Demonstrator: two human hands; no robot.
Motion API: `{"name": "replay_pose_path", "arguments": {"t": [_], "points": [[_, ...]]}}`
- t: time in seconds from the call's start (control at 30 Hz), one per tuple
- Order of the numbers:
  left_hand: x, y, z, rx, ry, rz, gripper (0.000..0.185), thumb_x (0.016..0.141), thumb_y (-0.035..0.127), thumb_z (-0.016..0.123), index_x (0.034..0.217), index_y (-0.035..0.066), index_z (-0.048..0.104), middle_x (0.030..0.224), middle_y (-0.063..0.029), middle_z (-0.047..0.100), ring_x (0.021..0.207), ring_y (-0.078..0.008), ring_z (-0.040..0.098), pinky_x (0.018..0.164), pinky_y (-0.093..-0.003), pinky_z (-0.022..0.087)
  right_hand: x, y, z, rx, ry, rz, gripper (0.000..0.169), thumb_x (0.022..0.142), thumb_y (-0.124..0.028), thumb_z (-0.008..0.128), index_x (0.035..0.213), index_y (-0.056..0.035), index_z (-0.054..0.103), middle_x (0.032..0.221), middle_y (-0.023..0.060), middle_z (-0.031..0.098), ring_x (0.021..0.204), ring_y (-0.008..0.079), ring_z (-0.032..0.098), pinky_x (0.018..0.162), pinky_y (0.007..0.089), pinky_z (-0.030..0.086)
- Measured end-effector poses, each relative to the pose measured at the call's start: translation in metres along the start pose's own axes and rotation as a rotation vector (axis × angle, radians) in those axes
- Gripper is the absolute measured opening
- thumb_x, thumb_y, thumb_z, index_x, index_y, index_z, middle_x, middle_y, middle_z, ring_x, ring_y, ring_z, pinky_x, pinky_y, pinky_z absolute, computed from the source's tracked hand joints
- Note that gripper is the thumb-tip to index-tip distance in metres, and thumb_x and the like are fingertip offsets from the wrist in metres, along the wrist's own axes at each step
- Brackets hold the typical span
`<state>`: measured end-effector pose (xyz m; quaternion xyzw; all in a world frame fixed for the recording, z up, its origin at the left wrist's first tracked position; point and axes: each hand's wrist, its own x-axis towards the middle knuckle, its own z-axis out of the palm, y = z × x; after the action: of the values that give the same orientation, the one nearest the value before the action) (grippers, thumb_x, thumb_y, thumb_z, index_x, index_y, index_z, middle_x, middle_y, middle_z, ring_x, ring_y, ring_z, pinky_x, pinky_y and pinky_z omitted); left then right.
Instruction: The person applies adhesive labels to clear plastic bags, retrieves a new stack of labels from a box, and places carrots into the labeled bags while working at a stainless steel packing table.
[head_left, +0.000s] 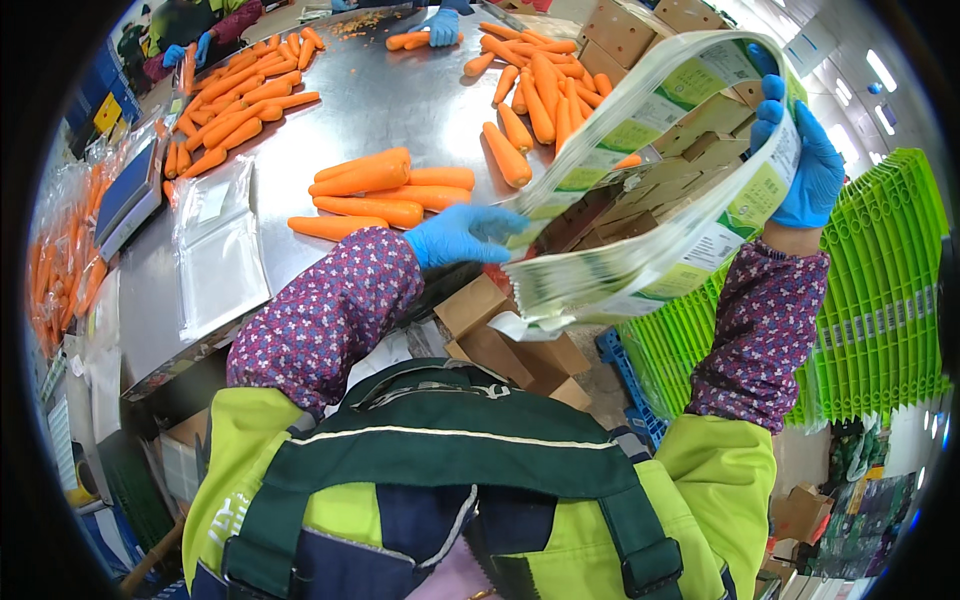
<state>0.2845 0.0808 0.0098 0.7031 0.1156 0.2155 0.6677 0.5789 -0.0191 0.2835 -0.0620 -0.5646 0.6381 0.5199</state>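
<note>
A curved stack of clear plastic packaging film (652, 285) with green-and-white printed panels loops through the air over the table's right front corner. My right hand (806, 169), in a blue glove, grips the far bend of this loop, with the thumb and fingers on either side. My left hand (469, 236), also gloved in blue, has its fingers and thumb apart at the loop's left ends. Whether it pinches the film there cannot be told. Just beyond my left wrist, several peeled carrots (367, 206) lie in a small pile on the metal table (390, 97).
More carrots lie in piles at the table's left (240, 105) and right (544, 82). Clear bags (217, 255) lie beside a scale (131, 191). A co-worker's gloved hand (442, 28) holds carrots at the far edge. Green plastic crates (877, 300) and an open cardboard box (517, 352) stand nearby.
</note>
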Motion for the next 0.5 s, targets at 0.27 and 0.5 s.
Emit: {"name": "replay_pose_path", "arguments": {"t": [0.27, 0.5], "points": [[-0.007, 0.002, 0.045, -0.236, -0.327, 0.062, 0.071, 0.067, 0.011, 0.078, 0.129, 0.001, 0.046, 0.121, -0.011, 0.056, 0.11, -0.0172, 0.051, 0.096, -0.0319, 0.041, 0.026, 0.0, 0.008, 0.048, -0.065, 0.027, 0.049, 0.095, -0.01, 0.037, 0.135, 0.0114, 0.019, 0.123, 0.0273, 0.046, 0.109, 0.0351, 0.054, 0.094, 0.044, 0.048], [-0.011, 0.018, 0.061, -0.144, -0.323, -0.134, 0.053, 0.067, 0.011, 0.079, 0.115, 0.001, 0.058, 0.104, -0.0084, 0.065, 0.093, -0.0139, 0.06, 0.084, -0.0298, 0.048, 0.022, -0.006, -0.014, 0.078, -0.044, -0.009, 0.051, 0.094, -0.012, 0.038, 0.135, 0.0122, 0.02, 0.128, 0.0308, 0.043, 0.111, 0.0397, 0.053, 0.095, 0.0454, 0.047]]}}
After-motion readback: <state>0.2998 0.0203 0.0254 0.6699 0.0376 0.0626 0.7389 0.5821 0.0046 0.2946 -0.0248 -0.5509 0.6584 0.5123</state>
